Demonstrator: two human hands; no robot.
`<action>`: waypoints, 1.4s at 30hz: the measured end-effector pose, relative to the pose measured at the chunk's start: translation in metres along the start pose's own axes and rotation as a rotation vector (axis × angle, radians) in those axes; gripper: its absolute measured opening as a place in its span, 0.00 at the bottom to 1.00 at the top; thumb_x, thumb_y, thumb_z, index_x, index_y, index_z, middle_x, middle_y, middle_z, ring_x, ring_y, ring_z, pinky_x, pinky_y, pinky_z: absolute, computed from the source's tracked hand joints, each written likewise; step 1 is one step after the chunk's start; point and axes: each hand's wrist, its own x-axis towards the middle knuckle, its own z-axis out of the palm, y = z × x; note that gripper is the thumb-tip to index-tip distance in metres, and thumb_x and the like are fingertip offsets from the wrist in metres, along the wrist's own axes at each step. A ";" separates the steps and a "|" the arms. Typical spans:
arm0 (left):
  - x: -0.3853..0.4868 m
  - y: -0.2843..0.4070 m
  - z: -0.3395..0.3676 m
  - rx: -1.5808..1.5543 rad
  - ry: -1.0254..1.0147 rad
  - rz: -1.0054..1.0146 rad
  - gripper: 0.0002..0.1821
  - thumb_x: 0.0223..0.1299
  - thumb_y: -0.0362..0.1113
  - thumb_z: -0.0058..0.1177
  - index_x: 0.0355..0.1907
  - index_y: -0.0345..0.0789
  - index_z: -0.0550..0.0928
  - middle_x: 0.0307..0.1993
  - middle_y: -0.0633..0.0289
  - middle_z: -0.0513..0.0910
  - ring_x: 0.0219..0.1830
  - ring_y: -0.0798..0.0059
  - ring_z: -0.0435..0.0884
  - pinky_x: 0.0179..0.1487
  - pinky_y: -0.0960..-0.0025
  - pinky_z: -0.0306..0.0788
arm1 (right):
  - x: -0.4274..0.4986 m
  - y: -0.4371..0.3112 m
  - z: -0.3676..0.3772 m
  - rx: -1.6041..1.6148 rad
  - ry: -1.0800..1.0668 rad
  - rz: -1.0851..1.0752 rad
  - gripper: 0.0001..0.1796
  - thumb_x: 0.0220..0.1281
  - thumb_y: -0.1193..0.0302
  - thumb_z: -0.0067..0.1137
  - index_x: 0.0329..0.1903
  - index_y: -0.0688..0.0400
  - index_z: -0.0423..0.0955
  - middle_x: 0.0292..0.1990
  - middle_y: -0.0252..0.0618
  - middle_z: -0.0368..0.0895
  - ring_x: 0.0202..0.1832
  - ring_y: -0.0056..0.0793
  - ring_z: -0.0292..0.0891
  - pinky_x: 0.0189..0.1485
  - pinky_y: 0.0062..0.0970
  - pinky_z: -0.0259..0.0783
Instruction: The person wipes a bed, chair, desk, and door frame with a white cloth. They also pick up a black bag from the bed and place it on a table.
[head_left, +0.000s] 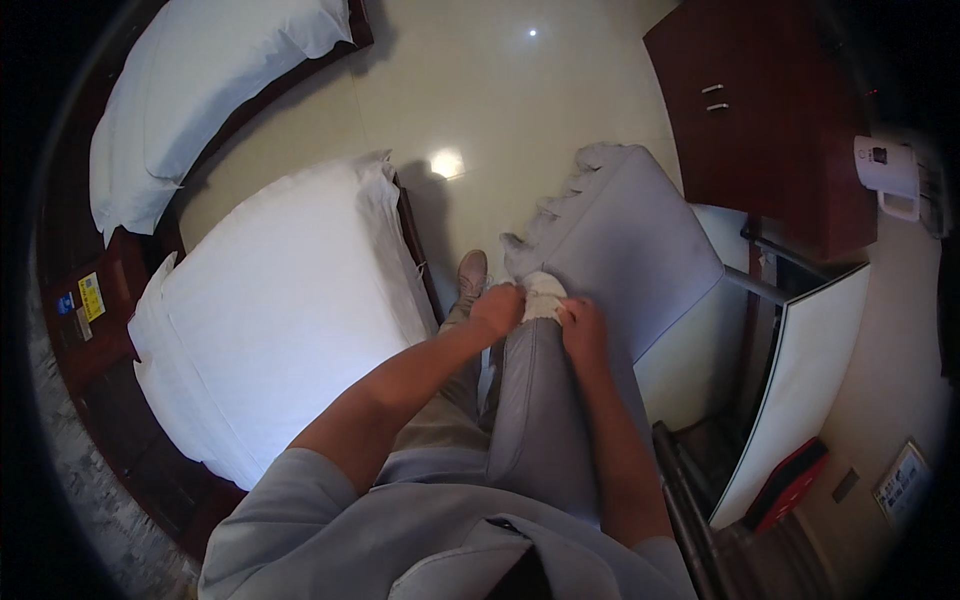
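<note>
In front of me is a grey fabric-covered chair (622, 247) with a ruffled hem along one side. Its long padded part (540, 390) reaches back towards my body. A patch of cream fabric (544, 296) shows at the far end of that part; whether it is a separate cloth or the chair's lining I cannot tell. At the left edge of this patch my left hand (500, 309) is closed on the fabric. Opposite it, my right hand (583, 326) pinches the cream fabric's right edge between thumb and fingers.
On the left stands a bed with white bedding (277, 315), and a second bed (217, 90) lies beyond it. A dark red wooden cabinet (757, 127) is at the upper right. Below it are a white kettle (889, 172), a white-topped table (802, 382) and a red-and-black object (787, 484).
</note>
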 end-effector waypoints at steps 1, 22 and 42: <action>0.009 -0.004 0.002 0.002 0.031 -0.001 0.12 0.61 0.37 0.51 0.40 0.35 0.84 0.39 0.46 0.84 0.43 0.46 0.83 0.49 0.49 0.76 | 0.008 0.005 0.010 -0.020 0.047 0.018 0.11 0.61 0.65 0.62 0.44 0.55 0.84 0.46 0.46 0.83 0.49 0.48 0.77 0.54 0.43 0.71; -0.076 0.081 -0.118 -0.002 -0.307 0.362 0.16 0.58 0.36 0.60 0.48 0.33 0.79 0.43 0.47 0.82 0.44 0.51 0.82 0.47 0.59 0.74 | -0.069 -0.028 -0.128 0.314 -0.581 0.026 0.12 0.66 0.66 0.58 0.47 0.58 0.75 0.40 0.42 0.83 0.42 0.36 0.80 0.46 0.34 0.73; 0.052 0.132 0.021 0.835 -0.858 0.413 0.16 0.56 0.34 0.52 0.48 0.40 0.86 0.48 0.52 0.85 0.54 0.51 0.82 0.57 0.56 0.75 | -0.058 0.119 -0.037 0.173 -0.337 0.311 0.12 0.64 0.67 0.54 0.47 0.51 0.82 0.41 0.43 0.85 0.43 0.41 0.81 0.47 0.35 0.74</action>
